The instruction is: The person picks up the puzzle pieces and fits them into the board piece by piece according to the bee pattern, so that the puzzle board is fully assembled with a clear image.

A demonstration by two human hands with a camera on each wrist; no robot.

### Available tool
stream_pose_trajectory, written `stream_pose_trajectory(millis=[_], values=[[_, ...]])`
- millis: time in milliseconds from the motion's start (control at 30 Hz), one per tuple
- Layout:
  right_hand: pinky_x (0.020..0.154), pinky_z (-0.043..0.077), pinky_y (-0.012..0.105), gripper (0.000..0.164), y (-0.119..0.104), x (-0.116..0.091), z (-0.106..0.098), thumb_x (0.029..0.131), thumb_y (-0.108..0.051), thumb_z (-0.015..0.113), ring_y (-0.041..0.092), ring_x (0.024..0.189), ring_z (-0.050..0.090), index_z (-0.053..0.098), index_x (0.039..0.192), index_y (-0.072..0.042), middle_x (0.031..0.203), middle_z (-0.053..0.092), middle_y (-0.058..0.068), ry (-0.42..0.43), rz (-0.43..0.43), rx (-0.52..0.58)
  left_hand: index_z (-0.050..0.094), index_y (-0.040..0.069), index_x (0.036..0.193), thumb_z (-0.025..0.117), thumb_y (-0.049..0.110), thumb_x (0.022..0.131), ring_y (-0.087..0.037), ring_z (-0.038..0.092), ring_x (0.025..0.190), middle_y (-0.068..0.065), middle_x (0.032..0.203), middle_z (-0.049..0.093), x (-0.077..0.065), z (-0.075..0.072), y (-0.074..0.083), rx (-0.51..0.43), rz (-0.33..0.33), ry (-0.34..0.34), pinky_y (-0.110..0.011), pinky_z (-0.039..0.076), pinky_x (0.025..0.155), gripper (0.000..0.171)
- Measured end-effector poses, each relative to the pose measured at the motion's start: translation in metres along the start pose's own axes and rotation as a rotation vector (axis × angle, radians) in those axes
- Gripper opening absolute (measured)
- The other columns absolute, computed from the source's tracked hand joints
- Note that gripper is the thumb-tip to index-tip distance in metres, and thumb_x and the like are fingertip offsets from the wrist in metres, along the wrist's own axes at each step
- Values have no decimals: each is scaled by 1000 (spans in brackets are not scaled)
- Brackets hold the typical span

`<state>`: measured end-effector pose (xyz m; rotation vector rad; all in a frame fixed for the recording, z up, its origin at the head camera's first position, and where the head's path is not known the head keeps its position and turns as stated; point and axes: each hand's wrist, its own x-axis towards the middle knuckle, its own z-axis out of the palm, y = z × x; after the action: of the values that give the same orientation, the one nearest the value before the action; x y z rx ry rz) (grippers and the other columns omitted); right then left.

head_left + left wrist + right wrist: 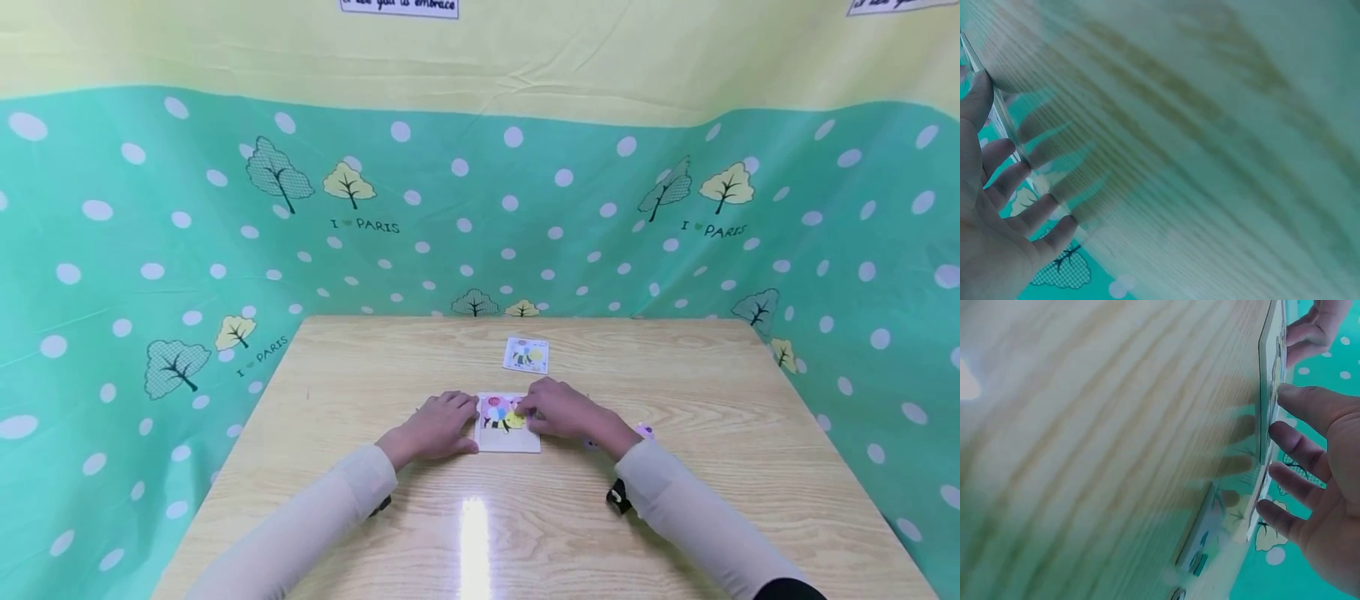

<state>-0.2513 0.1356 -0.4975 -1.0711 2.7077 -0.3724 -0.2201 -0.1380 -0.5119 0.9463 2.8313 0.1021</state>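
A white puzzle board lies flat on the table, with bee and balloon picture pieces in its upper part and a bare strip along its near side. My left hand rests at the board's left edge, its thumb near the front corner and its fingers extended. Over the board's upper right is my right hand, with fingertips touching the picture area. In the right wrist view, the right thumb and fingers are spread apart along the board. Whether a loose piece lies under those fingertips is hidden.
A bee picture card lies beyond the board. Small pink-purple pieces lie beside my right forearm, partly covered by it. The wooden table ends at a green dotted cloth behind and at both sides.
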Motion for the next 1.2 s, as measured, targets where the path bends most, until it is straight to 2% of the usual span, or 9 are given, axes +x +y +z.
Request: stream_pose_trajectory(millis=[100, 233, 667, 967, 1200], values=[[107, 47, 47, 28, 2, -4, -2, 96, -24, 69, 22, 116, 59, 74, 123, -20, 114, 71, -2, 1, 2, 24, 60, 15, 136, 65, 60, 92, -35, 45, 144, -11, 156, 49, -1, 1, 1, -1, 1, 2, -56, 45, 112, 63], [114, 43, 52, 29, 5, -9, -5, 95, -23, 69, 26, 124, 58, 74, 123, -19, 121, 72, 0, 25, 12, 46, 61, 16, 135, 66, 59, 92, -34, 45, 143, -10, 155, 49, 0, 2, 0, 1, 3, 10, -56, 45, 112, 62], [113, 44, 51, 32, 18, -26, -10, 93, -19, 71, 27, 125, 58, 72, 125, -15, 123, 72, 2, 52, 48, 66, 61, 17, 135, 64, 60, 93, -33, 45, 144, -9, 155, 49, 0, 3, -1, 3, 5, 12, -56, 45, 113, 61], [113, 46, 50, 33, 30, -46, -8, 94, -22, 71, 27, 126, 58, 71, 126, -15, 123, 71, 0, 51, 108, 97, 60, 16, 135, 64, 60, 93, -34, 44, 144, -10, 156, 48, 0, 4, -1, -12, 6, 7, -57, 44, 113, 61], [110, 47, 51, 33, 39, -60, -6, 92, -22, 72, 27, 122, 60, 72, 124, -16, 121, 72, 0, 56, 108, 85, 60, 17, 136, 65, 60, 92, -34, 43, 145, -9, 156, 48, 1, 4, -2, -16, -3, 8, -57, 43, 114, 61]])
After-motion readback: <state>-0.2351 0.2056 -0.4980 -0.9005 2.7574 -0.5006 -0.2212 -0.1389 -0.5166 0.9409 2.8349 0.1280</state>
